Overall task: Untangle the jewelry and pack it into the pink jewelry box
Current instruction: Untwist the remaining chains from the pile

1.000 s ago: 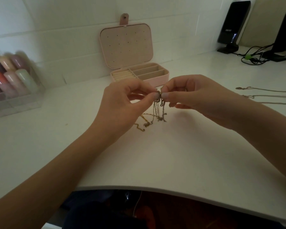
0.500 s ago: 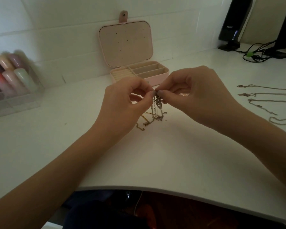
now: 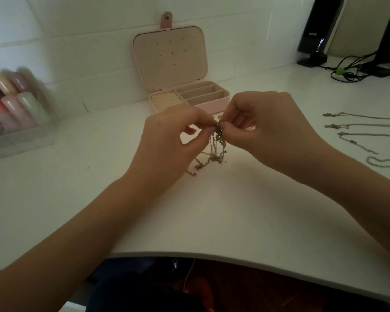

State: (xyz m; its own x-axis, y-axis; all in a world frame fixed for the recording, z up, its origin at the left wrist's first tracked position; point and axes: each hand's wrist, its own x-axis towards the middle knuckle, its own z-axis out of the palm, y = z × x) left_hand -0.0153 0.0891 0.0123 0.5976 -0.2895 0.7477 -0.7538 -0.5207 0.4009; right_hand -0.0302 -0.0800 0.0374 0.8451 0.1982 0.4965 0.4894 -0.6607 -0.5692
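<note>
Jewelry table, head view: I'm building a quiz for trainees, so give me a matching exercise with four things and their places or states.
Things:
1. tangled chains
2. pink jewelry box
3. separated chains
4. black speaker

States:
a. laid out flat on the right of the table
b. standing at the far right by the wall
c. pinched between both hands
d. lid open, behind the hands

Pairs: 1-c, 2-d, 3-a, 4-b

Both hands — left hand (image 3: 167, 143), right hand (image 3: 263, 129) — pinch tangled chains (image 3: 216, 145) above white desk (image 3: 212, 210); pink jewelry box (image 3: 189, 97) open behind.

Metal chains (image 3: 216, 149) glint on the smooth matt white table (image 3: 212, 210).
</note>
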